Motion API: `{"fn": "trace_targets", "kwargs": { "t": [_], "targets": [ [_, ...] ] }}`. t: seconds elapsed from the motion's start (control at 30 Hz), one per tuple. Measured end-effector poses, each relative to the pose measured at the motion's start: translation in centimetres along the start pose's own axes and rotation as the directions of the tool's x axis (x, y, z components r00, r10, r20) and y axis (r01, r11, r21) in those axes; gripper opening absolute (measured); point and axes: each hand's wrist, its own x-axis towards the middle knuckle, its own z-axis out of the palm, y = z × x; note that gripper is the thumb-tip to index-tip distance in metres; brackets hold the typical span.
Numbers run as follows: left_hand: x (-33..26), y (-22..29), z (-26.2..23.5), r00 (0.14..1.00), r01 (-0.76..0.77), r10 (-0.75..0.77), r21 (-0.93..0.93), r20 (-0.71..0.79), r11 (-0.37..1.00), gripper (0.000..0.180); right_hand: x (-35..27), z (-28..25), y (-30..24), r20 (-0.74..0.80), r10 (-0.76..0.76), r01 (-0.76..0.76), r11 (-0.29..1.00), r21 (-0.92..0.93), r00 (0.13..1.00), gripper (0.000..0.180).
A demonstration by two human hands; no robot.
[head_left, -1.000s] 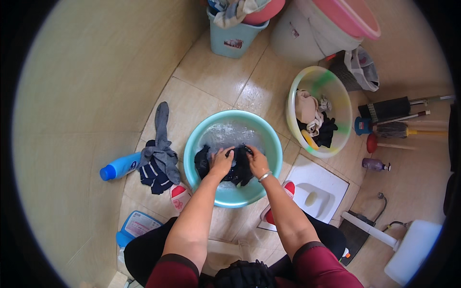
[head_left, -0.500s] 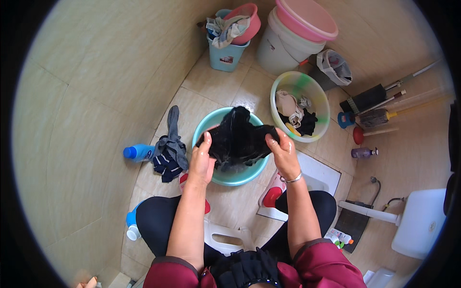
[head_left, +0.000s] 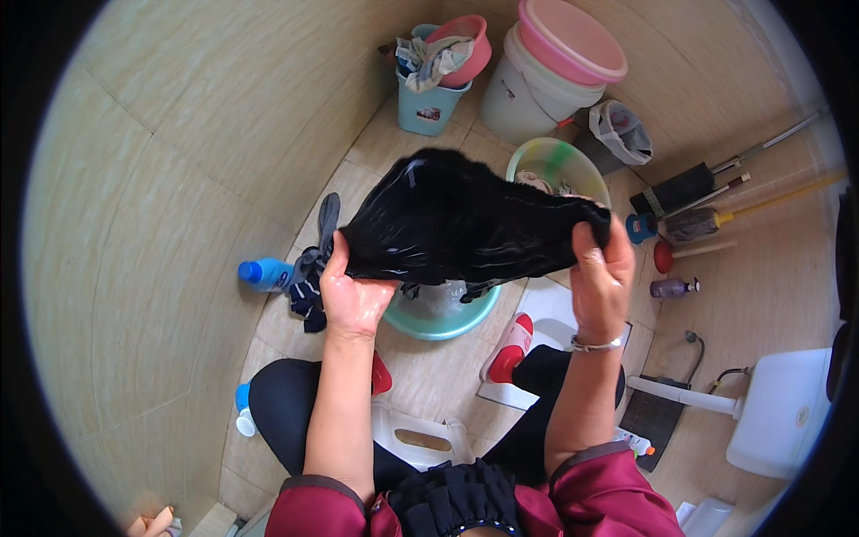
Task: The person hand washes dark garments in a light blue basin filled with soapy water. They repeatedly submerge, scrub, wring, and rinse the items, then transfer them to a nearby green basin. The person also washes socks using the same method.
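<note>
A wet black piece of cloth is stretched sideways between my hands, raised above the teal basin. At its left end, my left hand grips the lower edge with the thumb on top. My right hand is closed on the bunched right end. The cloth covers most of the basin; whitish suds and dark wet fabric show at the near side. To the left lie a grey sock and striped dark clothing, beside a blue bottle.
A pale green tub with clothes stands beyond the cloth. Farther back are a white bucket topped by pink basins, a blue bin and a trash can. Brushes and a mop lean at the right wall near the white cistern.
Both hands have lifted the black cloth up out of the basin and pulled it wider. The left hand moved left, the right hand right and upward; the cloth now partly hides the green tub.
</note>
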Motion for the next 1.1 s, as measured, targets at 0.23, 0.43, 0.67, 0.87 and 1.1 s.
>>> {"fn": "trace_targets", "kwargs": {
  "t": [0.23,0.43,0.67,0.87,1.1],
  "targets": [
    [2.6,-2.4,-14.4,0.923,-0.110,0.215,0.315,-0.318,0.943,0.050,-1.4,-2.1,17.0,-0.150,0.139,-0.185,0.912,-0.366,0.979,0.029],
    [5.2,-7.3,-23.3,0.920,0.124,0.392,0.960,-0.017,-0.250,0.044,-5.0,-1.7,30.8,0.072,0.309,-0.148,0.633,-0.760,0.948,0.049],
    [7.3,-10.1,-27.7,0.969,0.223,0.118,0.554,-0.219,-0.802,0.074,-7.7,-0.9,39.1,0.173,0.452,0.044,0.283,-0.958,0.875,0.082],
    [8.4,-11.8,-30.6,0.892,0.339,0.135,0.442,-0.431,-0.831,0.083,-9.0,-1.3,43.6,0.175,0.532,0.031,0.268,-0.963,0.828,0.089],
    [6.7,-14.1,-39.2,0.945,0.318,0.167,0.668,-0.282,-0.673,0.054,-9.1,-1.7,46.9,0.098,0.826,-0.070,0.164,-0.984,0.555,0.060]
  ]
}}
